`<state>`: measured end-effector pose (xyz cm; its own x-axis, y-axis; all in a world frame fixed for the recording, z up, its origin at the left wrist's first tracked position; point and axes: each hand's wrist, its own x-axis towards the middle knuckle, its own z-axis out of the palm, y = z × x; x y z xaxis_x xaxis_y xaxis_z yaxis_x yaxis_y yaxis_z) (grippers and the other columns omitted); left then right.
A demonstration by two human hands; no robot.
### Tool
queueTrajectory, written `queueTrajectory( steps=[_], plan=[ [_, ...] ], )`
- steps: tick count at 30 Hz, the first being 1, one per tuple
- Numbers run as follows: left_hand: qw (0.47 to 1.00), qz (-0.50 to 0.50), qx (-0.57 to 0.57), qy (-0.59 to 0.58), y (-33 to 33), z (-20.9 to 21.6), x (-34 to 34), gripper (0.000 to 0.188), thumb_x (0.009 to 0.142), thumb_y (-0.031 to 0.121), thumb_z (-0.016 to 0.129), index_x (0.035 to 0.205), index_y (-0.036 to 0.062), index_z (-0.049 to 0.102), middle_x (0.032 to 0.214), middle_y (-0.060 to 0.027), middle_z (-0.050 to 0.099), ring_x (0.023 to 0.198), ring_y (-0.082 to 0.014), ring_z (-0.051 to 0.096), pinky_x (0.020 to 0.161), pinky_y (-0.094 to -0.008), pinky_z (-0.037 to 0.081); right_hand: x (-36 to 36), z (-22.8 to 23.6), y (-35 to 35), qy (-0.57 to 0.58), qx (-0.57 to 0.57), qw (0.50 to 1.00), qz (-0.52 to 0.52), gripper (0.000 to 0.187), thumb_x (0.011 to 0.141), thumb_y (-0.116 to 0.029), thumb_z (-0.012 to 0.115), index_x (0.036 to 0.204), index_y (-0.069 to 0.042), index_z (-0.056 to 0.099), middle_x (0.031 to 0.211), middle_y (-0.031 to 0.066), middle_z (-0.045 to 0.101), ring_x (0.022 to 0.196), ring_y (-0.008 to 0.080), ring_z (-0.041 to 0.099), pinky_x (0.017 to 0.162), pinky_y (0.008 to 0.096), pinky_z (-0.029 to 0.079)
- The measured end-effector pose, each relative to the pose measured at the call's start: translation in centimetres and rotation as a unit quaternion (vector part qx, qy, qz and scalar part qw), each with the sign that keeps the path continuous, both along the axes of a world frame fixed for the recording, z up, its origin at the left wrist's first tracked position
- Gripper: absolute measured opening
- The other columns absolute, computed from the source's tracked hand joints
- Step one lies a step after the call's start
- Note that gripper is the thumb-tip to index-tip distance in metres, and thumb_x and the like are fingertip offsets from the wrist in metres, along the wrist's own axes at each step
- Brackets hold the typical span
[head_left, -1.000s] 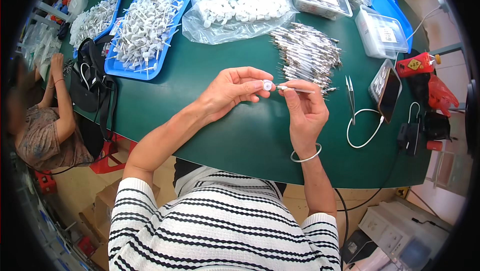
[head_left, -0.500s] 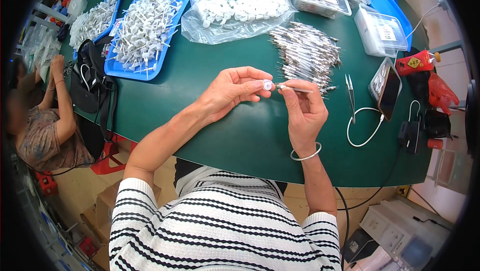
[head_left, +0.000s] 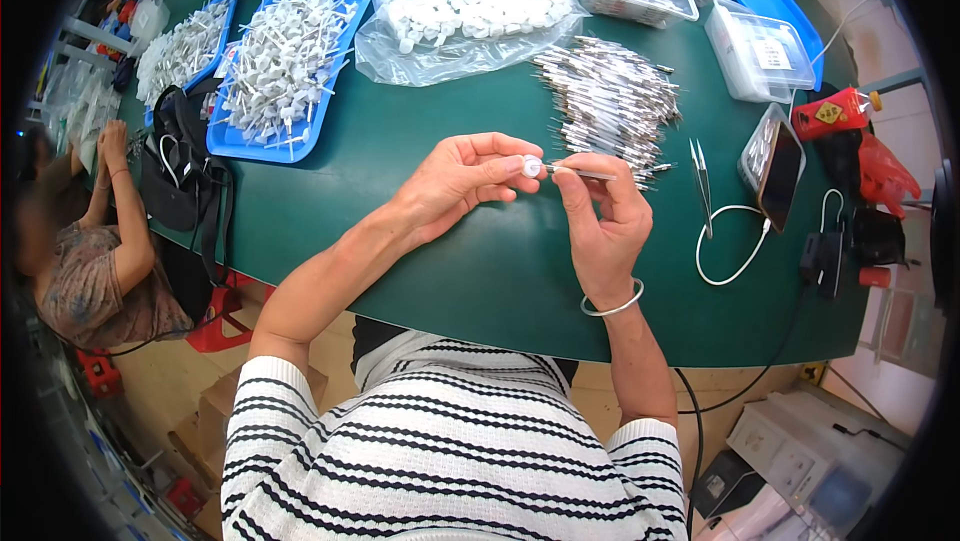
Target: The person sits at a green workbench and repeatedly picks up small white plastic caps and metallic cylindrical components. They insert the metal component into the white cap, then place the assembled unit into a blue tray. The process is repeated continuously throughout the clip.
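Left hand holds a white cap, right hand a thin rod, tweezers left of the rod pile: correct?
Not left: head view shows the tweezers right of the rod pile; left hand holds a white cap, right hand a thin rod.

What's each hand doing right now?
Left hand: closed, pinching a small white round piece.
Right hand: closed, pinching a thin rod.

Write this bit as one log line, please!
left hand: holds round white plastic piece | right hand: holds thin silvery rod | beyond: loose silvery-white rod pile
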<state>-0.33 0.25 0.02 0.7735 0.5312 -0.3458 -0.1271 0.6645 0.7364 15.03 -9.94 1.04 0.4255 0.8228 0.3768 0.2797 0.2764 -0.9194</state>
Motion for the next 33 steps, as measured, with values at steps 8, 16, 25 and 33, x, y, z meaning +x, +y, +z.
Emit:
queueTrajectory(
  steps=[8, 16, 25, 33],
  plan=[
    [1.000, -0.003, 0.006, -0.002, 0.0, -0.1, 0.0, 0.027, 0.092, 0.013, 0.061, 0.114, -0.0024, 0.061, 0.098, -0.0088, 0.067, 0.088, -0.0139, 0.067, 0.072, -0.0197, 0.056, 0.1, 0.1, 0.0, -0.028, 0.000, 1.000, -0.004, 0.008, 0.085, -0.004, 0.067, 0.091, 0.000, 0.064, 0.084, 0.0072, 0.065, 0.072, 0.0163, 0.064, 0.068, 0.0266, 0.053],
    [1.000, -0.001, 0.014, 0.011, 0.0, -0.1, 0.1, 0.027, 0.093, 0.013, 0.060, 0.114, -0.0031, 0.061, 0.097, -0.0093, 0.068, 0.088, -0.0140, 0.067, 0.072, -0.0196, 0.056, 0.4, 0.2, 0.1, -0.061, -0.006, 0.998, 0.003, 0.008, 0.083, -0.003, 0.068, 0.089, 0.000, 0.063, 0.083, 0.0077, 0.065, 0.071, 0.0182, 0.065, 0.066, 0.0276, 0.053],
    [1.000, -0.007, 0.016, 0.020, 0.0, -0.2, 0.1, 0.026, 0.093, 0.012, 0.060, 0.113, -0.0037, 0.062, 0.097, -0.0096, 0.068, 0.087, -0.0138, 0.067, 0.072, -0.0195, 0.056, 0.5, 0.9, 0.2, -0.101, -0.005, 0.995, 0.003, 0.009, 0.081, -0.001, 0.069, 0.087, 0.000, 0.062, 0.081, 0.0082, 0.064, 0.068, 0.0202, 0.065, 0.061, 0.0283, 0.051],
    [1.000, -0.010, 0.016, 0.021, 0.0, -0.2, 0.1, 0.027, 0.093, 0.013, 0.060, 0.113, -0.0040, 0.062, 0.097, -0.0094, 0.068, 0.087, -0.0129, 0.067, 0.073, -0.0195, 0.056, 0.7, 1.1, 0.3, -0.150, 0.011, 0.989, 0.007, 0.010, 0.080, 0.001, 0.069, 0.086, -0.001, 0.061, 0.079, 0.0086, 0.063, 0.065, 0.0208, 0.065, 0.057, 0.0289, 0.049]
  ],
)
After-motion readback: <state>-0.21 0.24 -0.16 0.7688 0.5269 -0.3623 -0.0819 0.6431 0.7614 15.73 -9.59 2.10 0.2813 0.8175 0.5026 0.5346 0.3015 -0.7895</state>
